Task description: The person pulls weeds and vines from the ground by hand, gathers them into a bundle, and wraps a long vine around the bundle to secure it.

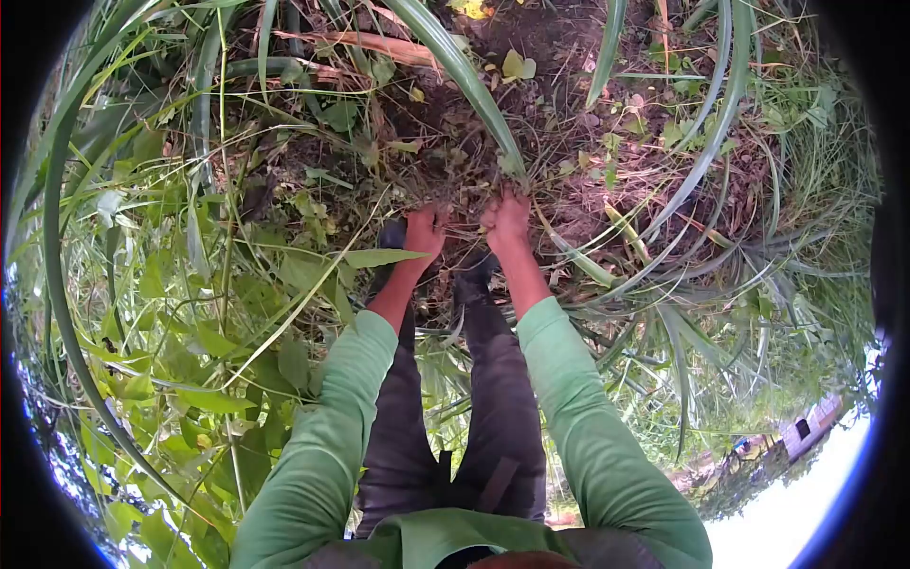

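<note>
Low down by the ground, my left hand (pixel 427 231) is closed, fingers curled into a tangle of thin weeds (pixel 463 192). A short way to its right, my right hand (pixel 508 218) is also closed, gripping stems of the same tangle. The fingertips of both hands are partly hidden among stems and litter. A long green strap-shaped leaf (pixel 474 90) arches down to just above my right hand. Beside and below my hands are my dark shoes (pixel 474 272), partly covered by plants.
Leafy green vines (pixel 218 351) crowd the left side. Long spiky-leaved plants (pixel 739 251) spread on the right, with grass (pixel 825 161) beyond. Brown soil (pixel 559 43) with dry litter lies ahead. A small building (pixel 812 427) shows far off at lower right.
</note>
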A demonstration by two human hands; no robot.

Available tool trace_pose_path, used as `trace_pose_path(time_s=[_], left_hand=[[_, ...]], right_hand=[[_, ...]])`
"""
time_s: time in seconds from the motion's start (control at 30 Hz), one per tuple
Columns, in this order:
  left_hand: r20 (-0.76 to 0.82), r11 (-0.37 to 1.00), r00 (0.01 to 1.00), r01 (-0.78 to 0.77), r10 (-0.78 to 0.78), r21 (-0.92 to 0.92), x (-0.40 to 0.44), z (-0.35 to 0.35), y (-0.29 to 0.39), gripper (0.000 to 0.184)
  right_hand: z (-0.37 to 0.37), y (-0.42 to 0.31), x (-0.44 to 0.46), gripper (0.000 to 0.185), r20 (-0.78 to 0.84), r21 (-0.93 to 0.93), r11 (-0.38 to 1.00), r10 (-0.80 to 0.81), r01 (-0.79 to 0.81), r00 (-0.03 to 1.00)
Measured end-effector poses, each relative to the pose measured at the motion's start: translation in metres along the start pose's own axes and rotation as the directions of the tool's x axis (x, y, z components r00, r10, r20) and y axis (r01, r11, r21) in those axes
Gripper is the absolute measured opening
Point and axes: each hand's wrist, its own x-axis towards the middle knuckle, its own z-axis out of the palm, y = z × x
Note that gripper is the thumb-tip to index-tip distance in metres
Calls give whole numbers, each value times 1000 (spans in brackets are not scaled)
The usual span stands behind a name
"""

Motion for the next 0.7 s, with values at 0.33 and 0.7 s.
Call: trace_pose_path(time_s=[0.33,0.7], left_hand=[[57,979,998,-48,37,200,-17,4,13,15],[85,960,959,261,-270,102,-22,-1,37,38]], right_hand=[[12,-6,-79,21,10,-5,1000,0,0,1000],[-38,37,11,15,-48,-196,976,86,-94,995]])
